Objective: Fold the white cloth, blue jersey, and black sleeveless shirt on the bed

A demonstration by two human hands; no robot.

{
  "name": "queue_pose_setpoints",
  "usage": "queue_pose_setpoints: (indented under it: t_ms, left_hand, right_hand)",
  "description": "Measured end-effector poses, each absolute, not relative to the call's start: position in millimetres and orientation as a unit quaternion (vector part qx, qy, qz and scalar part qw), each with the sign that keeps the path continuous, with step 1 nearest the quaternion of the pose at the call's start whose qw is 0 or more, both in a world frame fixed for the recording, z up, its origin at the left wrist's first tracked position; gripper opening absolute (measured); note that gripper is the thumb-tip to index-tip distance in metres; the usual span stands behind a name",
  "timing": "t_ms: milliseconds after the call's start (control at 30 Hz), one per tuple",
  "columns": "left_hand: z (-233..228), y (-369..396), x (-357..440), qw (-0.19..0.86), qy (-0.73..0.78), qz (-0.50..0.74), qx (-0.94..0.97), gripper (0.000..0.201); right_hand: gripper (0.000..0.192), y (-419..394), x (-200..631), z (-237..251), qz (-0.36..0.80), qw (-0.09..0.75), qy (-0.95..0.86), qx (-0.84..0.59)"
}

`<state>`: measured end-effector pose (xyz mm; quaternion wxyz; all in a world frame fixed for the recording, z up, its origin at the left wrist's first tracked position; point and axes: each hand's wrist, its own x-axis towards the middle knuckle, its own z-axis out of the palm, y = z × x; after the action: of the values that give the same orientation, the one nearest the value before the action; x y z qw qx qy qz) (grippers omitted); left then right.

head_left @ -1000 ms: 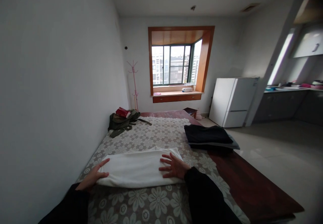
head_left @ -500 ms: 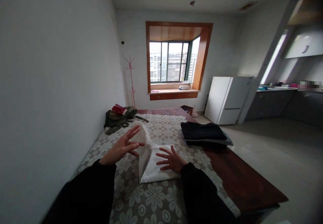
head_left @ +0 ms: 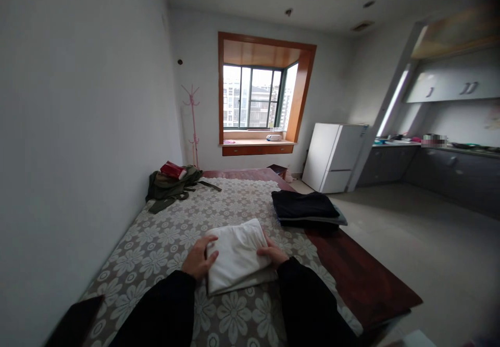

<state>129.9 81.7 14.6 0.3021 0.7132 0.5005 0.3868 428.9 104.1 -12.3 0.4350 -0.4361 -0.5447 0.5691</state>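
Observation:
A folded white cloth (head_left: 236, 256) lies on the flower-patterned cover (head_left: 164, 243) of a bed, close in front of me. My left hand (head_left: 198, 257) grips its left edge, with the thumb over the top. My right hand (head_left: 272, 253) holds its right edge, the fingers curled round the fold. Both arms wear dark sleeves. A stack of folded dark clothes (head_left: 304, 208) sits on the bed to the right, just beyond the white cloth.
An olive bag (head_left: 172, 186) with a red packet (head_left: 173, 170) on it lies at the bed's far left corner by the wall. The dark wooden bed frame (head_left: 363, 279) shows on the right. A white fridge (head_left: 332, 157) and kitchen counter (head_left: 437, 167) stand across the tiled floor.
My left hand folded the cloth's left half over onto the right half. The cloth went from a long strip to a compact square, and both hands now grip its sides.

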Motion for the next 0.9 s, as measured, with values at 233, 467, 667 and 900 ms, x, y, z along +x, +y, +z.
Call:
queue_pose_setpoints:
  t_ms: [233,467,667,900]
  left_hand:
    - [-4,86,124,0.181,0.491,0.148,0.839,0.068]
    - [-5,85,121,0.173,0.478,0.129,0.852,0.080]
    - [-4,84,118,0.156,0.482,0.098,0.857,0.115]
    - [-2,82,121,0.161,0.527,0.081,0.831,0.113]
  right_hand:
    - [0.094,93,459,2,0.537,0.366,-0.638,-0.413]
    - [0.093,92,479,-9,0.560,0.325,-0.626,-0.435]
    - [0.091,89,492,-6,0.489,0.317,-0.644,-0.496]
    - [0.032,90,485,-3,0.285,0.323,-0.643,-0.634]
